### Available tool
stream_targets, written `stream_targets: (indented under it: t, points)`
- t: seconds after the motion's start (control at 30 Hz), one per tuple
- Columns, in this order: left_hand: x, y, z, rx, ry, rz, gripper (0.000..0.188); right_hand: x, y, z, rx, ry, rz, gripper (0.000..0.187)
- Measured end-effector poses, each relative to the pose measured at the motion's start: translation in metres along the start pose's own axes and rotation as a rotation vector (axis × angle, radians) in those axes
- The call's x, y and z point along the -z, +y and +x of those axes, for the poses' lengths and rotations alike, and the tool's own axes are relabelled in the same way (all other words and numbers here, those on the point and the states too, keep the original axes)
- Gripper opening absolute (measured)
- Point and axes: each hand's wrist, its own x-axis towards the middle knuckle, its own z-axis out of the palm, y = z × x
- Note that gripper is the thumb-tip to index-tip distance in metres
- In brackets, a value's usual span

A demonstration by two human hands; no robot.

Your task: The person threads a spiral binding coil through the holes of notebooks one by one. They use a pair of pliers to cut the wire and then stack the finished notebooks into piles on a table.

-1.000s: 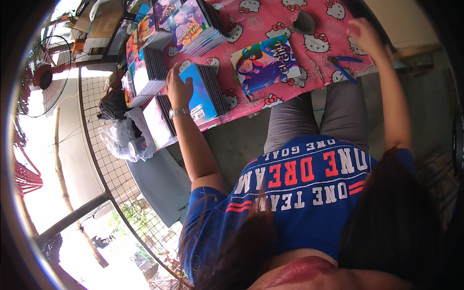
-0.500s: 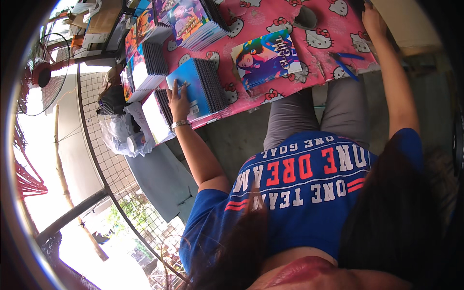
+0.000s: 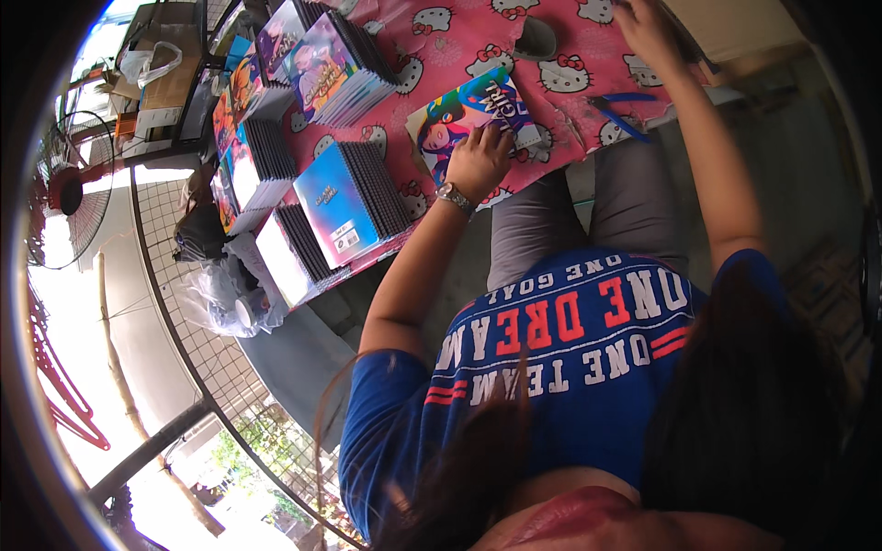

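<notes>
My left hand (image 3: 480,163), with a metal wristwatch, lies on the lower part of a colourful illustrated notebook cover (image 3: 446,124). Its fingers are spread over the cover, which is flat on the table. At the top right, my right hand (image 3: 646,35) reaches to the table's far right side; its fingertips run to the picture's edge, so what they touch is hidden. Blue-handled pliers (image 3: 623,118) rest near the table's front edge, between the cover and my right forearm. A stack of blue spiral notebooks (image 3: 335,207) stands left of the cover.
More notebook stacks (image 3: 322,73) fill the table's left side, on a pink cartoon-print tablecloth (image 3: 432,60). Behind the cover sits a dark grey cup-like object (image 3: 536,40). A plastic bag (image 3: 225,294) hangs at the left corner, beside wire mesh (image 3: 184,312). A fan (image 3: 69,188) stands farther left.
My left hand has moved right, from the blue notebook stack onto the illustrated cover. My right hand stays at the far right side. The whole view has shifted slightly.
</notes>
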Motion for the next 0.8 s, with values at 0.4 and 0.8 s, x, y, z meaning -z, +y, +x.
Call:
stream_targets:
  t: [0.4, 0.8]
  points:
    - [0.11, -0.027, 0.032, 0.083, 0.229, -0.091, 0.024, 0.011, -0.127, -0.062, -0.059, -0.506, 0.64, 0.027]
    - [0.075, -0.021, 0.047, 0.127, 0.494, -0.159, 0.019, -0.004, -0.127, -0.038, 0.062, -0.494, 0.626, 0.022]
